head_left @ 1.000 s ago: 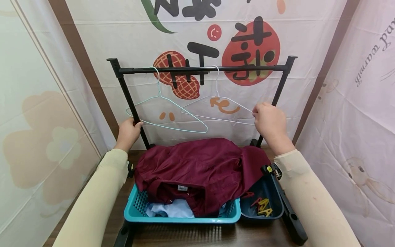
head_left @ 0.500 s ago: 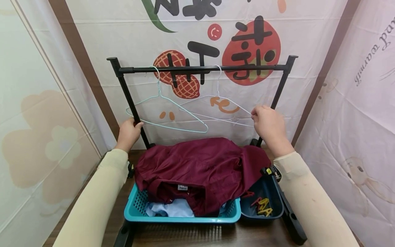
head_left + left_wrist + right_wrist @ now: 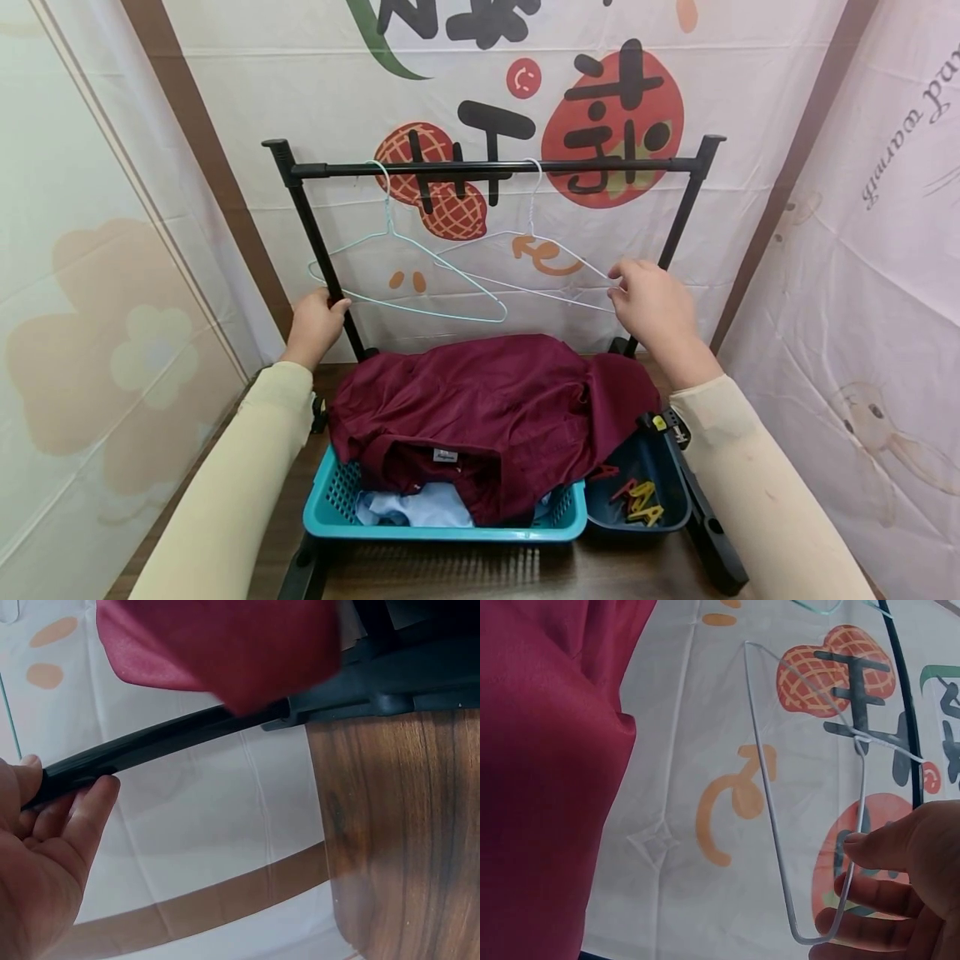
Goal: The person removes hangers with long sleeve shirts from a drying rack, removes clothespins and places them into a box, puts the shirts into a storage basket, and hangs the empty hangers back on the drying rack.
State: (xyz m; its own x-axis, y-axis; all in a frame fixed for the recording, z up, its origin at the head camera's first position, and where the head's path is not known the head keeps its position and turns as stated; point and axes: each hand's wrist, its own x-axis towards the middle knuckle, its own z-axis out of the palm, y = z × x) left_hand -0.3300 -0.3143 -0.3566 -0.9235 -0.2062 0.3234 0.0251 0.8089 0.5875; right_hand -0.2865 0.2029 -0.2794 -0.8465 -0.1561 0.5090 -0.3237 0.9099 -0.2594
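Note:
My left hand (image 3: 315, 327) grips the left upright of a black clothes rack (image 3: 495, 168), thumb in front and fingers wrapped behind. In the left wrist view that hand (image 3: 56, 847) holds the same upright (image 3: 157, 742). At the right end of a white wire hanger (image 3: 525, 287), my right hand (image 3: 654, 304) has thumb and forefinger parted. Close up, the right hand (image 3: 900, 877) has its thumb and loosely bent fingers at the hanger's wire (image 3: 769, 787). A pale turquoise hanger (image 3: 427, 313) hangs on the bar to the left.
Below the bar, a maroon shirt (image 3: 480, 400) lies over a turquoise basket (image 3: 442, 533) with light-blue cloth (image 3: 420, 504) inside. Beside it a dark-blue bin (image 3: 678, 500) contains red and yellow clips (image 3: 641, 500). Printed curtains (image 3: 225, 83) surround the brown wooden table (image 3: 450, 571).
My right thumb and forefinger have parted from their pinch on the white hanger, whose right end has swung slightly forward and down. My left hand stays on the upright.

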